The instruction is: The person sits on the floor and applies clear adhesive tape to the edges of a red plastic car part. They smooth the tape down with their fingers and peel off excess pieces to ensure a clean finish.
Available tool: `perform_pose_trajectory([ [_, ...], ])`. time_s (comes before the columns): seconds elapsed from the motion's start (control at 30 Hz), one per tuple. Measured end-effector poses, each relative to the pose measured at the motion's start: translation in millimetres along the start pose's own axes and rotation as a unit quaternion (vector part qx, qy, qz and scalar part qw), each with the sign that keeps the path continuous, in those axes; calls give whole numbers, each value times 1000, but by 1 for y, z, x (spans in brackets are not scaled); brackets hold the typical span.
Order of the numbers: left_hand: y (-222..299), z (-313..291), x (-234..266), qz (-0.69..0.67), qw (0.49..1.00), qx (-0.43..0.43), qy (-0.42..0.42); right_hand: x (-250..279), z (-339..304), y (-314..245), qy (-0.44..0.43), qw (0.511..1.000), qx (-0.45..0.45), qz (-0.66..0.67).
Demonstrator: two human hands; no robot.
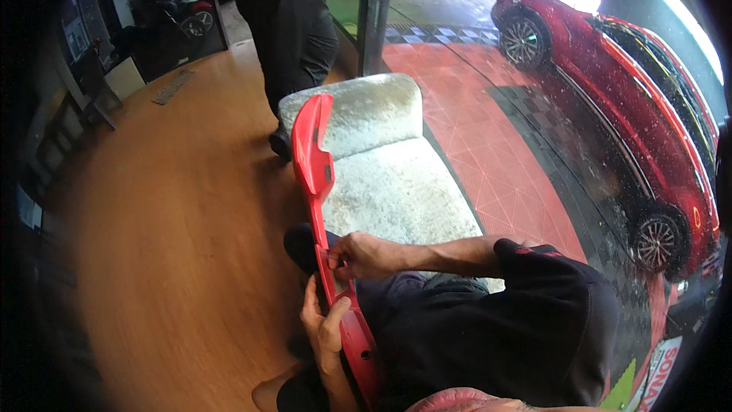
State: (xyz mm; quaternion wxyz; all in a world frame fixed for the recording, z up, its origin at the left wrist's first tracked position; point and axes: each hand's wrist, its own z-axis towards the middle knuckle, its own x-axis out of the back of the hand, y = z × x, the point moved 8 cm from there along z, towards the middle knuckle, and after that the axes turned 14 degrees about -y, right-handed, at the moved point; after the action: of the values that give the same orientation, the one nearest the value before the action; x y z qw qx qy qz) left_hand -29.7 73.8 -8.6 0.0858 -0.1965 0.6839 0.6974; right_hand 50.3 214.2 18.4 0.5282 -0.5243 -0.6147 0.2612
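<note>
A long, narrow, glossy red car trim panel [311, 151] lies across my lap, its wide shaped end reaching out over the sofa's left edge. My left hand [324, 324] grips its near part, with the thumb on top and the fingers along the left side. Just beyond it, my right hand [364, 255] is closed, fingertips pressed to the panel beside a dull greyish patch. Whatever those fingers pinch is too small and covered to name. A dark round hole shows in the panel's near end.
I sit on a worn, stained whitish sofa [389, 183]. A person in dark trousers [293, 38] stands beyond it, near a dark door post [375, 15]. Brown floor [175, 206] spreads to the left. At right, behind glass, a wet red car [610, 99] stands on tiled flooring.
</note>
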Motion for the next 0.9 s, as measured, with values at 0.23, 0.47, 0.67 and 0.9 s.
perform_pose_trajectory([
  [0.23,-5,4,-14,3,1000,11,2,-2,-1,15,-12,999,22,-46],
  [0.47,8,3,-14,-19,1000,14,9,4,-26,-16,125,982,93,-110],
  [0.67,5,3,-14,-18,1000,12,14,-6,-22,-3,98,985,72,-118],
  [0.9,6,6,-18,-1,1000,24,9,3,-1,12,17,998,38,-39],
])
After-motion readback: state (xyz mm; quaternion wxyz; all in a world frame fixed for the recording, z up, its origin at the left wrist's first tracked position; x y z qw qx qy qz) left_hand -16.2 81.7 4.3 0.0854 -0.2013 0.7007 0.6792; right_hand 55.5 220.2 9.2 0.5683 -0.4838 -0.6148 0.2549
